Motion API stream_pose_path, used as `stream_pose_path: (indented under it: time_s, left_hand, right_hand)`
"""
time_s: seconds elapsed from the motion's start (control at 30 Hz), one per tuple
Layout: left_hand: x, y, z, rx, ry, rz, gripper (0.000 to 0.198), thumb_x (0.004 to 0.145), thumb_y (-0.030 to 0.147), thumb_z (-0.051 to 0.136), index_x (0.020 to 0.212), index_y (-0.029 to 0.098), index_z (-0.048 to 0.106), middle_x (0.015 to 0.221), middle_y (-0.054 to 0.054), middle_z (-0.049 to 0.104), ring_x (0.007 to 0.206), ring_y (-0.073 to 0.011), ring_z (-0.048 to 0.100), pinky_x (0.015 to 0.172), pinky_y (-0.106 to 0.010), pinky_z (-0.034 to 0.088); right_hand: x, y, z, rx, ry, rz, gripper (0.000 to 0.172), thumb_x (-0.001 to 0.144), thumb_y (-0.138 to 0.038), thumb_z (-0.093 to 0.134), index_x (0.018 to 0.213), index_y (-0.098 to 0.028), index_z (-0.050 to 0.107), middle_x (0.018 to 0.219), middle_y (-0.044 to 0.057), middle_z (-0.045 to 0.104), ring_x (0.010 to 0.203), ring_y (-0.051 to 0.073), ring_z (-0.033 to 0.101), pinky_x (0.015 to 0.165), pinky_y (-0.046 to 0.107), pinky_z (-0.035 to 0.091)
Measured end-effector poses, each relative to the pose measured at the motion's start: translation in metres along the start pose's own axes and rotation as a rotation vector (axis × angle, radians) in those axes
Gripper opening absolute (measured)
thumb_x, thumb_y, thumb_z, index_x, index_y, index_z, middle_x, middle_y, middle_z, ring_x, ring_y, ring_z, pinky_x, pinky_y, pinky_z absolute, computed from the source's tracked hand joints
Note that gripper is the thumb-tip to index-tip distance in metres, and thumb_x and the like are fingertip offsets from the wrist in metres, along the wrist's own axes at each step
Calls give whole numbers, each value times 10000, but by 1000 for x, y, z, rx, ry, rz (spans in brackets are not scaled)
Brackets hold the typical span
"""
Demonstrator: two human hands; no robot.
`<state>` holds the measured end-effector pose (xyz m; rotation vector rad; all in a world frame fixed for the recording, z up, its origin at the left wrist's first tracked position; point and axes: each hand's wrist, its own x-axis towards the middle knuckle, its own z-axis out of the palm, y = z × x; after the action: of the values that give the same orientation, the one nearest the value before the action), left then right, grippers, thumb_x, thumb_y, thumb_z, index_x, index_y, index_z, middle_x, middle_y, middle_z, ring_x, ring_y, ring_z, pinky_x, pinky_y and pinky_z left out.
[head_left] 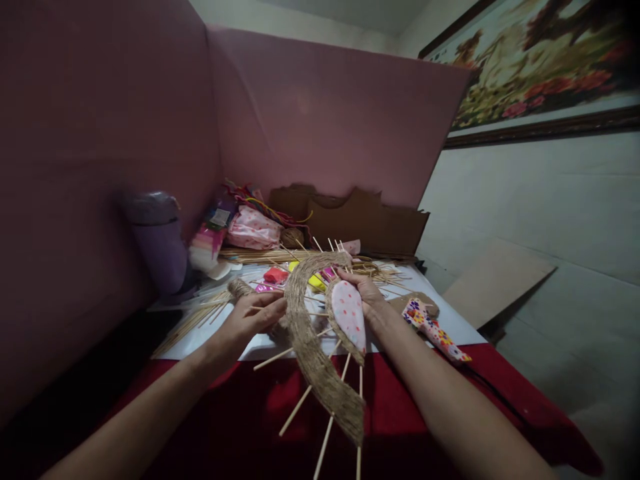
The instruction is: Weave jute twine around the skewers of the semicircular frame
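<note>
Between my hands stands a half-sunburst craft piece. Its outer arc is wrapped in brown twine, and wooden sticks radiate through it from a smaller half-round centre. White fabric with red dots covers that centre, which has a twine border. My right hand grips the centre piece along its straight right side, its fingers partly hidden behind it. At the arc's left edge, my left hand is closed on a stick and the edge of the twine band.
Loose sticks lie left on the white-topped table. Behind are a twine ball, pink dotted fabric and torn cardboard. A purple tumbler stands left; a flower-patterned glue gun lies right.
</note>
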<state>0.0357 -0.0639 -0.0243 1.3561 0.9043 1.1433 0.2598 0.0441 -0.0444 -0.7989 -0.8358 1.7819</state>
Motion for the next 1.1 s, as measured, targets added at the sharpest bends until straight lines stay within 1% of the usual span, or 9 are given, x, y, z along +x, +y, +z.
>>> stream_pose_path:
  time_s: [0.13, 0.23, 0.3, 0.37, 0.47, 0.53, 0.6, 0.77, 1.1]
  left_hand:
    - [5, -6, -2, -102, -18, -22, 283, 773, 355, 615, 612, 143, 519, 495, 65, 368, 434, -47, 275, 432, -192, 204]
    - [9, -7, -5, -199, -58, -62, 335, 754, 315, 605, 534, 165, 402, 449, 83, 299, 407, -34, 212, 416, -192, 151]
    - [10, -7, -6, -233, -61, -96, 329, 726, 329, 607, 523, 171, 401, 415, 80, 312, 380, -31, 214, 401, -193, 130]
    - [11, -6, -6, -243, -39, -115, 339, 705, 339, 605, 496, 175, 396, 384, 75, 318, 353, -27, 209, 389, -200, 106]
    - [10, -4, -7, -239, 16, -105, 325, 694, 305, 586, 466, 175, 393, 368, 67, 331, 335, -23, 204, 383, -210, 90]
    - [8, -2, -7, -222, 63, -101, 298, 681, 272, 567, 457, 175, 395, 367, 67, 328, 330, -21, 196, 381, -210, 85]
    - [6, -1, -6, -187, 119, -126, 273, 660, 246, 545, 443, 176, 395, 360, 68, 324, 321, -19, 195, 378, -206, 85]
    - [4, 1, -5, -154, 194, -181, 249, 613, 210, 514, 401, 177, 388, 338, 58, 346, 294, -19, 206, 365, -197, 81]
    - [3, -1, -5, -153, 172, -191, 146, 587, 219, 521, 470, 165, 453, 386, 50, 418, 301, -20, 221, 352, -182, 100]
  right_hand:
    - [-1, 1, 4, -151, 169, -158, 69, 757, -180, 633, 728, -160, 573, 568, 8, 637, 551, 164, 626, 579, 268, 521]
    - [-5, -1, 7, -288, 302, -299, 177, 698, -268, 715, 699, -173, 566, 640, 16, 623, 701, 196, 612, 638, 280, 490]
    - [-13, -1, 13, -455, 414, -523, 214, 669, -283, 738, 780, -183, 586, 815, 43, 638, 907, 226, 574, 768, 308, 461]
    - [-26, 2, 24, -807, 484, -954, 245, 706, -279, 703, 913, -186, 609, 1001, 84, 614, 1040, 245, 508, 882, 366, 407]
    - [-54, 14, 45, -1116, 62, -1212, 93, 826, -209, 575, 884, -202, 648, 905, 72, 624, 906, 215, 553, 854, 395, 413]
    - [-72, 24, 57, -1204, -214, -1237, 117, 822, -172, 574, 888, -213, 662, 866, 58, 610, 858, 203, 554, 805, 387, 423]
    - [-84, 32, 65, -1289, -373, -1230, 146, 808, -156, 575, 910, -217, 660, 842, 47, 599, 827, 198, 542, 784, 397, 411]
    - [-89, 37, 69, -1443, -483, -1206, 180, 794, -153, 554, 922, -214, 665, 783, 38, 590, 786, 197, 515, 766, 409, 375]
    - [-92, 40, 69, -1486, -608, -1232, 257, 773, -151, 559, 998, -226, 657, 779, 33, 600, 744, 188, 486, 734, 398, 357]
